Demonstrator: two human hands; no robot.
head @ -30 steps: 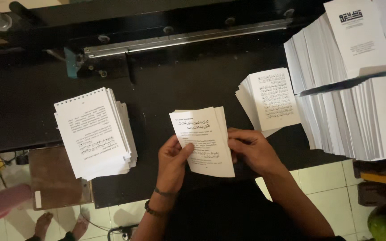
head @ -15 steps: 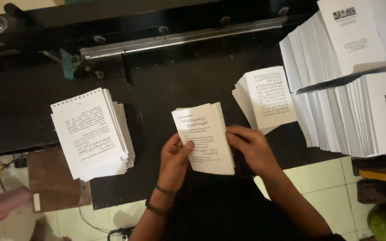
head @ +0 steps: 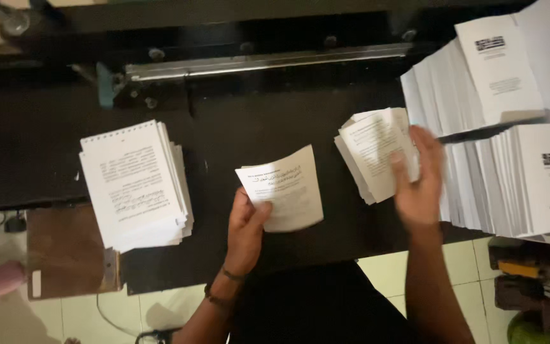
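Left hand raised over the black table, thumb and fingers pinched on the lower left corner of a thin printed booklet; right hand, blurred, fingers spread, resting on a small paper stack to the right

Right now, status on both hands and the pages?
Left hand grips small sheaf. Right hand on the middle stack, motion-blurred, grip unclear. Punched stack lies apart, left. Nothing between.

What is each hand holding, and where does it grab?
The left hand pinches a small sheaf of printed pages at its lower left edge. The right hand, blurred, touches the middle stack of pages; its grip is unclear.
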